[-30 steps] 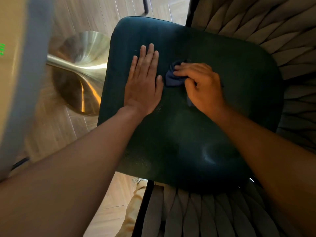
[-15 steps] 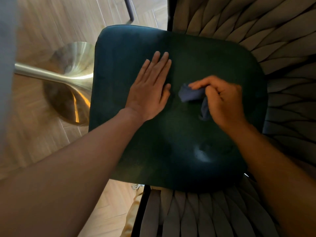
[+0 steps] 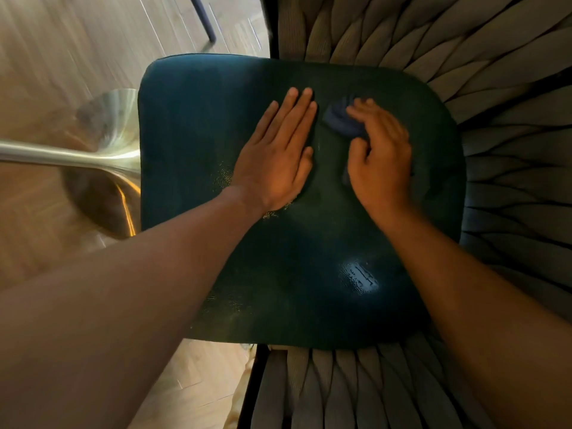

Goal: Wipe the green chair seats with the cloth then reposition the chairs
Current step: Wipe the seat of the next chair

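One dark green chair seat [image 3: 297, 274] fills the middle of the view, seen from straight above. One small dark blue cloth [image 3: 342, 120] lies bunched on the seat's far half, right of centre. The right hand [image 3: 382, 156] grips it, fingers curled over the wad and pressing it to the upholstery; the hand is motion-blurred. Just beside it, apart from the cloth, the left hand [image 3: 278, 156] lies flat on the seat, palm down, four fingers straight and held close together, thumb alongside. Both bare forearms reach in from the near edge. A ribbed grey-beige woven chair back [image 3: 510, 119] curves around the seat's right and near sides. To the left, one brass pedestal base [image 3: 105, 150] stands on the wooden floor [image 3: 62, 41].
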A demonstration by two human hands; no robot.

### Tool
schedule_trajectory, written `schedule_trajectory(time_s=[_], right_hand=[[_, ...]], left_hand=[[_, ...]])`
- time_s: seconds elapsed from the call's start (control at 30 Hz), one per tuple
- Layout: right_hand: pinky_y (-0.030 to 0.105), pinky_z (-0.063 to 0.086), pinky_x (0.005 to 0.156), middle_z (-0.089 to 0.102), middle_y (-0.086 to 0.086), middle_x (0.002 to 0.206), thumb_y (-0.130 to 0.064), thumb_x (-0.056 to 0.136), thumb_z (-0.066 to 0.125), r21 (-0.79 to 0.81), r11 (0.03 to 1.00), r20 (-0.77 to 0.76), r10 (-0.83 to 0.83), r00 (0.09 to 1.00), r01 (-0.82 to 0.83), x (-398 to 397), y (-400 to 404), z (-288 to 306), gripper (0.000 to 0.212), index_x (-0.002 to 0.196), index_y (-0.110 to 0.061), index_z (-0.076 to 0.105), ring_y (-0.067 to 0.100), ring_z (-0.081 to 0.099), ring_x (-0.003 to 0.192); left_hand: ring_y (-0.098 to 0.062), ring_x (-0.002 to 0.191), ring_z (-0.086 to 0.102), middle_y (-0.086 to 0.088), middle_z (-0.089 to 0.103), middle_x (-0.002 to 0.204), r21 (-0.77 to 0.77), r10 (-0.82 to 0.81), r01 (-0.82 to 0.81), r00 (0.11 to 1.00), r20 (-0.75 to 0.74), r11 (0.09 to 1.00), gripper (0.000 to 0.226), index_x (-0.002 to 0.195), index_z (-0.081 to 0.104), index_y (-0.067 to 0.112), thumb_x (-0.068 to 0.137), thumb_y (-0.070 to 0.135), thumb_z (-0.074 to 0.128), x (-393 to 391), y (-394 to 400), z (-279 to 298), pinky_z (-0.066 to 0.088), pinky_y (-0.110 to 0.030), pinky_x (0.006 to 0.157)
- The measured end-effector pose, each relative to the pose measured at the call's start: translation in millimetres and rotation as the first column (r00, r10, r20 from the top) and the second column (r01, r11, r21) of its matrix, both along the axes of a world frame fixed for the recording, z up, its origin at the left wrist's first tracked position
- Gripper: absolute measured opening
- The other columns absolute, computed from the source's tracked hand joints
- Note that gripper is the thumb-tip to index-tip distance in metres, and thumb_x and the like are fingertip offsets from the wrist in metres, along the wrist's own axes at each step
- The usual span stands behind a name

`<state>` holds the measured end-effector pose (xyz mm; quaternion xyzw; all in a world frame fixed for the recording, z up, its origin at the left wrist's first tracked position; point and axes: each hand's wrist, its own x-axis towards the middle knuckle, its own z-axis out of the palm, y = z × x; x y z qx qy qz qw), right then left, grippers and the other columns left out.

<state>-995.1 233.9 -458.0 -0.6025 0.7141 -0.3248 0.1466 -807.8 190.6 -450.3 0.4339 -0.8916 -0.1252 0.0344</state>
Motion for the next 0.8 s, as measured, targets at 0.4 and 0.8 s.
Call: schedule_trajectory(time_s=[0.4, 0.8], right_hand=[[0.046, 0.054, 0.091, 0.077, 0.008, 0.099, 0.007, 0.083, 0.048, 0.044, 0.957, 0.234, 0.268, 0.935, -0.286, -6, 49, 13, 0.031, 0.087, -0.003, 0.077, 0.024, 0.07, 0.1], [0.046, 0.037, 0.115, 0.053, 0.013, 0.146, 0.004, 0.084, 0.043, 0.027, 0.988, 0.06, -0.151, 0.987, 0.15, -67, 33, 16, 0.055, 0.138, 0.002, 0.055, 0.03, 0.048, 0.137]], left_hand=[[-0.031, 0.157, 0.01, -0.016, 0.016, 0.168, 0.04, -0.006, 0.006, 1.0, 0.01, 0.999, 0.064, 0.159, 0.022, 0.001, 0.101, 0.025, 0.035, 0, 0, 7, 0.008, -0.045, 0.128], [-0.03, 0.157, 0.012, -0.017, 0.017, 0.168, 0.007, -0.191, 0.192, 0.98, -0.061, 0.981, 0.064, 0.159, 0.023, 0.0, 0.104, 0.03, 0.034, -61, -11, 9, 0.007, -0.045, 0.128]])
